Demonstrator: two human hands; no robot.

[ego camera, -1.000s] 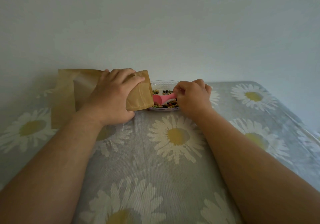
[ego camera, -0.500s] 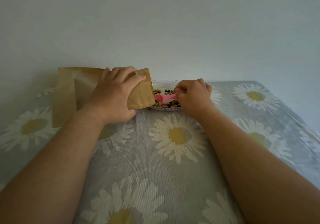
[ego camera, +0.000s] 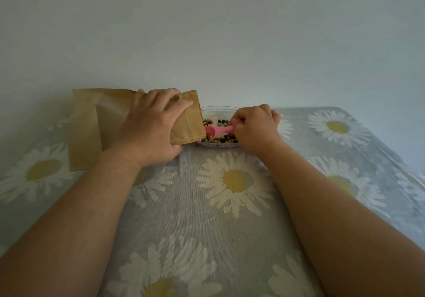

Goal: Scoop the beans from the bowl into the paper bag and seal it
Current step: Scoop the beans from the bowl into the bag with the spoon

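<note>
A brown paper bag (ego camera: 101, 122) lies tilted on its side at the back left of the table, its mouth end over the left rim of a clear bowl (ego camera: 218, 108). My left hand (ego camera: 154, 124) grips the bag near its mouth, fingers over the top. Mixed green, black and tan beans (ego camera: 220, 139) lie in the bowl. My right hand (ego camera: 253, 129) pinches the handle of a pink scoop (ego camera: 215, 131), whose cup sits over the beans right by the bag's mouth. What the scoop holds is not visible.
The table wears a grey cloth with large daisies (ego camera: 234, 179) and stands against a plain pale wall (ego camera: 207, 32). The table's right edge (ego camera: 391, 152) runs diagonally at the right.
Hardly anything differs: the scoop stays at the bag's mouth, and both hands hold almost the same places.
</note>
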